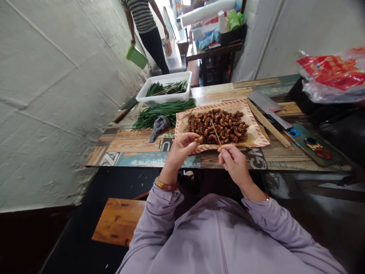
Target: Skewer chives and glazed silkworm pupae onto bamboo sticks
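Note:
My left hand pinches a small, glossy brown food piece between thumb and fingers, at the near left edge of a heap. That heap of shiny brown food pieces, whose exact kind I cannot make out, lies on a sheet of paper with a red-striped border. My right hand is closed around the lower end of a thin wooden skewer. The skewer points up and away over the heap, with no piece visible on it. Both hands are close together above the table's near edge.
Green chives and a grey cloth lie left of the paper; behind stands a white tub of greens. On the right are skewers, a cleaver and a phone. A person carries a green bucket.

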A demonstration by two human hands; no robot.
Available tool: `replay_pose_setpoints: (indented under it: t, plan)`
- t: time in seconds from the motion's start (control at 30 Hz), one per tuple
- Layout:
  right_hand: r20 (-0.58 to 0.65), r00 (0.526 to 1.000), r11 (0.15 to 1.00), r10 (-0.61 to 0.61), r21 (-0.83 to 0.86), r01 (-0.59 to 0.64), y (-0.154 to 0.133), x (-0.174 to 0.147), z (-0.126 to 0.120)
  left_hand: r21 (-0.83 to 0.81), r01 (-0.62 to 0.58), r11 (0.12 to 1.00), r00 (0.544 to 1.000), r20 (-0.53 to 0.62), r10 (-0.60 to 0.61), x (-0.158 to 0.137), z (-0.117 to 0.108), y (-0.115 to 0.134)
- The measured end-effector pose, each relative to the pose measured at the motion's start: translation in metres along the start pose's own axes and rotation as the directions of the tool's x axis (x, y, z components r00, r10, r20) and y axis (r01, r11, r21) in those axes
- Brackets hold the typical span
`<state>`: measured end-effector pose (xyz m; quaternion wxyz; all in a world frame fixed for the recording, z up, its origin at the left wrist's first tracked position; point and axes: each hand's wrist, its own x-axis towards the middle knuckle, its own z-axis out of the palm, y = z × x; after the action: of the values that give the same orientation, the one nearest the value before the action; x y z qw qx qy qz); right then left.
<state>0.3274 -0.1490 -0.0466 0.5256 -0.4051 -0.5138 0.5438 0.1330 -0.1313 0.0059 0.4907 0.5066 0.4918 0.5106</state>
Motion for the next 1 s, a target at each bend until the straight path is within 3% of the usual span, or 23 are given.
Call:
replay_pose_setpoints:
  t: [0.17,0.33,0.77,1.0]
  plan:
    - [0.074,0.997,0.999,-0.015,-0.029,0.017,-0.018,0.007,0.016,-0.017,-0.008,1.0,0.996,0.093,0.01,-0.014,0.007,0.007]
    - [0.085,0.996,0.995,-0.028,-0.091,0.036,-0.016,0.008,0.025,-0.017,-0.028,0.999,0.991,0.131,0.03,-0.023,0.01,0.013]
    - [-0.001,1.0,0.989,-0.028,-0.147,0.028,-0.014,0.007,0.03,-0.056,0.016,0.998,0.998,0.058,-0.013,-0.026,0.017,0.007]
    - [-0.021,0.999,1.0,0.026,0.005,-0.025,-0.013,0.01,0.035,-0.344,0.146,0.927,0.989,0.025,-0.147,-0.031,0.021,-0.015]
